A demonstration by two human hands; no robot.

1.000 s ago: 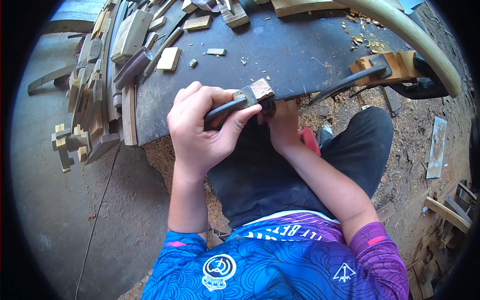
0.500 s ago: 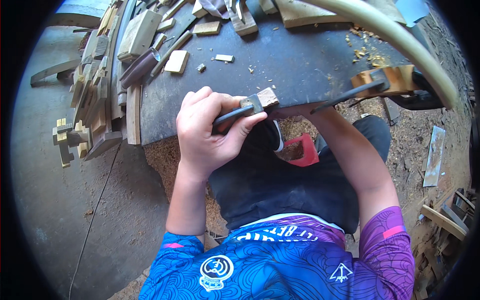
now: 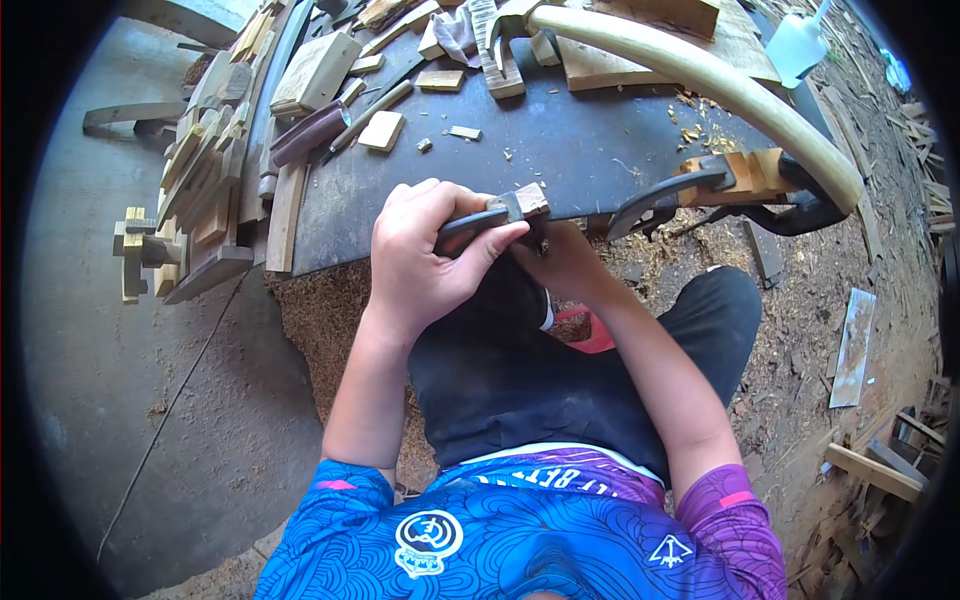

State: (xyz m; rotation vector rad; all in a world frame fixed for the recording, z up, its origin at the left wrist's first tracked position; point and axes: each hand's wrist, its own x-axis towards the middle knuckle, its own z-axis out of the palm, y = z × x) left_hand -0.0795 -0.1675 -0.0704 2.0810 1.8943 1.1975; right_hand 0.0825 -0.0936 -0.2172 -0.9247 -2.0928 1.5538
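At the near edge of the bench, my left hand (image 3: 425, 250) is closed around the dark metal frame of a clamp (image 3: 470, 228). The clamp's upper jaw rests on a small wood block (image 3: 532, 200), with my thumb alongside. My right hand (image 3: 560, 262) is low under the bench edge, just right of the left hand, near the lower part of the clamp. Its fingers are mostly hidden. Farther right, a second clamp (image 3: 670, 193) sits at the bench edge with wood blocks (image 3: 745, 175) under its jaw.
A long, pale curved wooden piece (image 3: 700, 75) arches over the right of the dark bench (image 3: 400, 190). Across the back lie wood offcuts (image 3: 440, 80), a chisel-like tool with a brown handle (image 3: 310, 138) and a white bottle (image 3: 797, 50). Wood shavings (image 3: 325, 330) cover the ground below.
My right hand has drawn back toward me and to the left, showing more below the bench edge. The left hand keeps its hold on the clamp. The whole view has shifted slightly.
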